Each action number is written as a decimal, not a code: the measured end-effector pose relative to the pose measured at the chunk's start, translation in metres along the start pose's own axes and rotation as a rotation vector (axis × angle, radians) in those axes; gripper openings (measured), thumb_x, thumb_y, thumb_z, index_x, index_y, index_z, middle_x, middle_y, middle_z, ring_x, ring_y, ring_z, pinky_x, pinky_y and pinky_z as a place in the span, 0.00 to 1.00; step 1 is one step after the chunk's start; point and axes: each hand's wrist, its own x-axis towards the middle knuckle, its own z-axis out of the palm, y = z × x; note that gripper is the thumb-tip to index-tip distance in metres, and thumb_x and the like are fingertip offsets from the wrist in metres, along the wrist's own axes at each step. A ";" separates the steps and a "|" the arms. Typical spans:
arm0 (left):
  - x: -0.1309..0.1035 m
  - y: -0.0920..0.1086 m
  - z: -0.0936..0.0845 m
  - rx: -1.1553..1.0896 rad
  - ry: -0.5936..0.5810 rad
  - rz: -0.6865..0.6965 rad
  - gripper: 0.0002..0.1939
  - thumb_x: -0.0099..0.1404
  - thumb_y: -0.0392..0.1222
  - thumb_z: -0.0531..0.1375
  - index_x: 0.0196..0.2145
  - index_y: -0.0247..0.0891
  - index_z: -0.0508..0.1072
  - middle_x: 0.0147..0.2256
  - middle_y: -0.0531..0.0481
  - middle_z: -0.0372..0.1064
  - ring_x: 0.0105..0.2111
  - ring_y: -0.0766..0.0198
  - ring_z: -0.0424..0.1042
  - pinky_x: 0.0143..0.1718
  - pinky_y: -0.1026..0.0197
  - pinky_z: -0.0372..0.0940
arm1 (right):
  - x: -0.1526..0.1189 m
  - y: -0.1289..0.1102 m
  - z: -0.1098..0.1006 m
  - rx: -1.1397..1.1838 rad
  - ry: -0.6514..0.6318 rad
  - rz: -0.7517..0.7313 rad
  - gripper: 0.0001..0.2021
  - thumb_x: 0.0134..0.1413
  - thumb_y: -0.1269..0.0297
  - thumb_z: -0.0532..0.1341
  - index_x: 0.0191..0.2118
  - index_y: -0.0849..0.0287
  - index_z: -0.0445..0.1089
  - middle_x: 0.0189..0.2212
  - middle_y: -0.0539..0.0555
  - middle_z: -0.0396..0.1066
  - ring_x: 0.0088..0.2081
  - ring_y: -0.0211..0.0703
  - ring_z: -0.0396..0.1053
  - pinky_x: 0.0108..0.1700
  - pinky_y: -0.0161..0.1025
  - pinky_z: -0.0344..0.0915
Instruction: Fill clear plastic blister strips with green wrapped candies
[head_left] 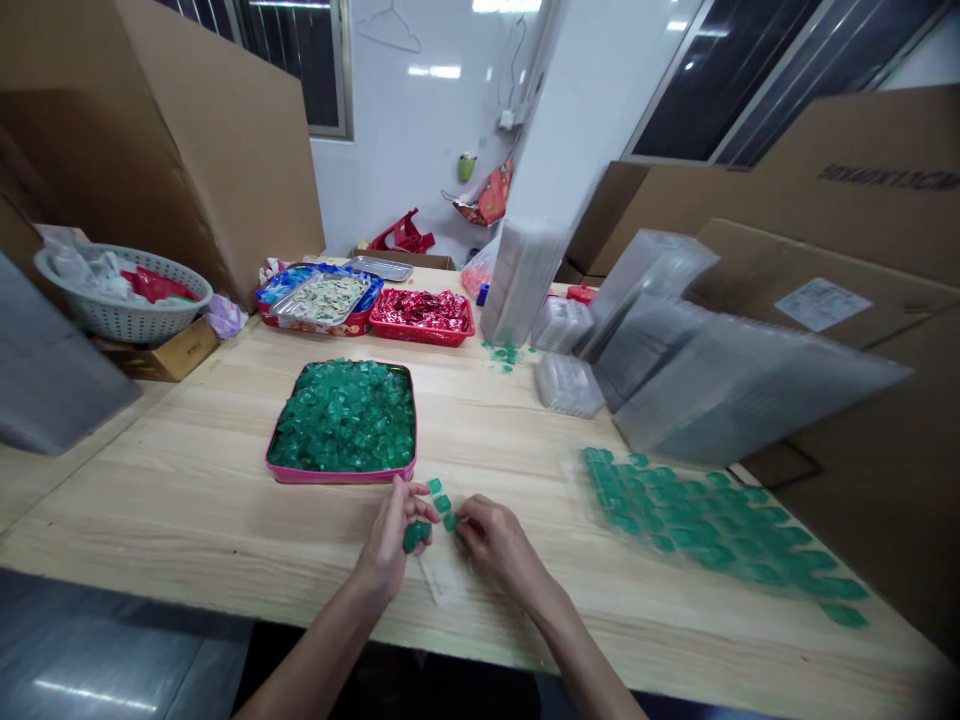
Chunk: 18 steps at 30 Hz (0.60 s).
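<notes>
Near the table's front edge lies a narrow clear plastic tray [440, 578] with green pieces in its far part. One green piece [442, 503] sits in the middle of that row. My left hand [397, 525] is at the tray's left side, its fingers curled round several green pieces [416, 536]. On the right, my right hand [487, 535] has its fingertips pinched at the nearest green piece [450, 521] in the row. Beyond my left hand is a pink-rimmed square tin [341, 476] heaped with green pieces.
Filled clear trays of green pieces [697, 520] lie at the right. Stacks of empty clear trays [525, 280] stand behind. A red basket [424, 335] and a metal tray [321, 300] are at the back, a white basket [127, 312] at left.
</notes>
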 end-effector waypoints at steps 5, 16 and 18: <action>-0.003 -0.003 0.002 0.050 0.023 0.075 0.31 0.58 0.68 0.48 0.40 0.36 0.65 0.26 0.51 0.66 0.22 0.67 0.63 0.20 0.66 0.51 | -0.008 -0.025 -0.003 0.143 0.047 -0.035 0.09 0.48 0.78 0.54 0.28 0.59 0.69 0.28 0.51 0.66 0.28 0.37 0.65 0.31 0.33 0.60; -0.010 -0.007 0.002 0.126 -0.020 0.164 0.21 0.60 0.59 0.54 0.35 0.36 0.70 0.28 0.51 0.65 0.25 0.67 0.62 0.22 0.65 0.53 | -0.001 -0.043 0.007 0.629 0.142 0.104 0.05 0.46 0.72 0.60 0.23 0.59 0.66 0.24 0.50 0.65 0.28 0.38 0.64 0.29 0.34 0.60; -0.011 -0.003 0.002 0.087 -0.088 0.126 0.15 0.56 0.51 0.59 0.30 0.34 0.71 0.24 0.53 0.62 0.22 0.70 0.59 0.20 0.67 0.48 | 0.000 -0.036 0.004 0.809 0.078 0.181 0.05 0.45 0.68 0.61 0.23 0.60 0.67 0.20 0.48 0.64 0.24 0.36 0.62 0.27 0.33 0.58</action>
